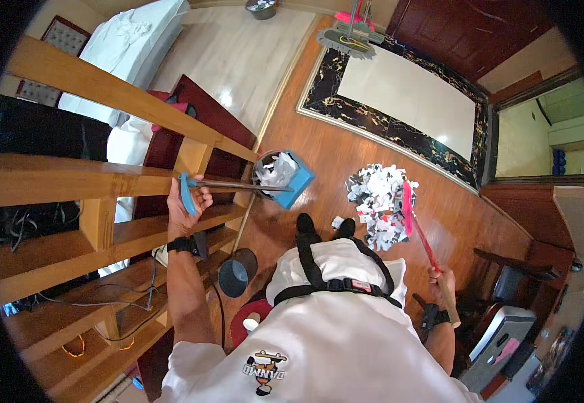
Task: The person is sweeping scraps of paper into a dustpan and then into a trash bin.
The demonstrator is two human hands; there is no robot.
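My left hand [188,201] is around the blue grip [187,195] of a long-handled dustpan. Its metal rod runs right to the blue pan [298,184], at a round bin [256,169] with white paper scraps [278,171] showing in it. Whether the pan touches the bin is unclear. In my right hand [442,283] is a broom's handle [425,247], red with a bare wooden end. The pink broom head [407,209] lies at the right side of a wide heap of torn paper [378,201] on the wooden floor. One small scrap [338,222] lies between my shoes.
Wooden shelving [95,181] with cables stands close along my left. A dark bucket [236,274] and a red stool [244,322] are near my left side. A black chair [511,282] is at right. Mops [347,40] stand beyond the marble-edged floor panel [408,95].
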